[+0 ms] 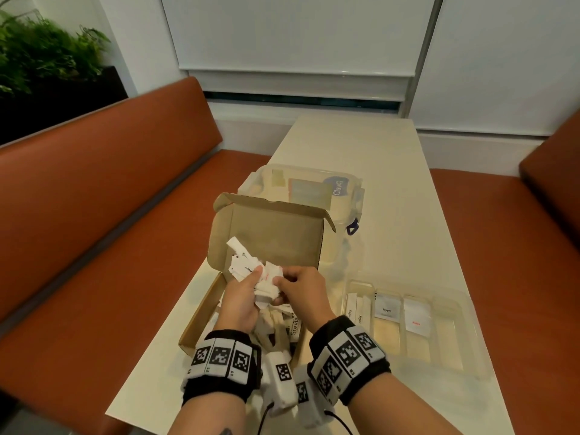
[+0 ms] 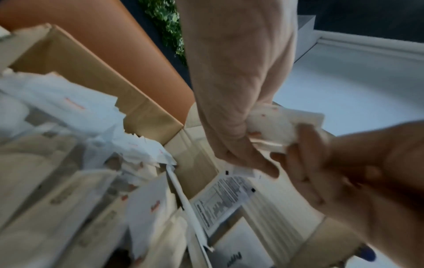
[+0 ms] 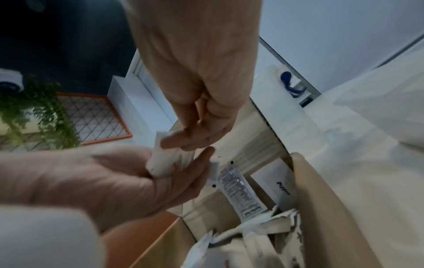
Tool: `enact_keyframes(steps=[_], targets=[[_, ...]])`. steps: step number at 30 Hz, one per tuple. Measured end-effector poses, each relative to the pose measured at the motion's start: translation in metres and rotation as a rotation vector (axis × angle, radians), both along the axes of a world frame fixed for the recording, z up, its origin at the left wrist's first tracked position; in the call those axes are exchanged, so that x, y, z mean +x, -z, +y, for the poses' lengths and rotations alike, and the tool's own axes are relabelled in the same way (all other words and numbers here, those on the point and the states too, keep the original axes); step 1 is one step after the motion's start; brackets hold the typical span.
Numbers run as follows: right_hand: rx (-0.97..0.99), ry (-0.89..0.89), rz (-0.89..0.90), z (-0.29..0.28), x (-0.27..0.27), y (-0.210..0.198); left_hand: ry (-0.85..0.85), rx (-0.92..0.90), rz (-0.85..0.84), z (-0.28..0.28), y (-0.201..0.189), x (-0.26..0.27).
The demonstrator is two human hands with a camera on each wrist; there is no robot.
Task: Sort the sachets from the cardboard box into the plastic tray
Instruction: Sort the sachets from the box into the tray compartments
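An open cardboard box stands on the table with its lid raised and loose white sachets inside. Over the box, my left hand grips a bunch of white sachets, thumb on top. My right hand pinches the same bunch from the right side. The left wrist view shows the bunch between both hands. The clear plastic tray lies to the right of the box. Its compartments hold sugar sticks, a pepper sachet and a red-printed sachet.
A clear lidded plastic container stands behind the box. The cream table runs away from me, with orange bench seats on both sides. A plant is at the far left.
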State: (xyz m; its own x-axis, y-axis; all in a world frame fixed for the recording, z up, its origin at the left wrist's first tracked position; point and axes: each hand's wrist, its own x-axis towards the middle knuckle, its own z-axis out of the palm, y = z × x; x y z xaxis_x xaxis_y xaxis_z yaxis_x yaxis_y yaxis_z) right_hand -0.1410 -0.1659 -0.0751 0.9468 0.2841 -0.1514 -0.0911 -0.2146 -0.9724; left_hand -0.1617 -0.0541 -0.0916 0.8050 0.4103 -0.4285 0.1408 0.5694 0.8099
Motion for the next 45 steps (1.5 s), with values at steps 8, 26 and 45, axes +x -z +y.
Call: enact_keyframes(steps=[8,26,45], targets=[[-0.153,0.038,-0.159,0.002,0.006,-0.001,0.081,0.056,0.026,0.005,0.005,-0.004],[0.026,0.182,-0.350,-0.001,0.025,-0.032,0.211,0.209,0.073,0.014,-0.005,0.000],[-0.169,0.070,-0.304,0.006,0.019,-0.021,0.176,-0.181,0.002,-0.001,-0.041,-0.001]])
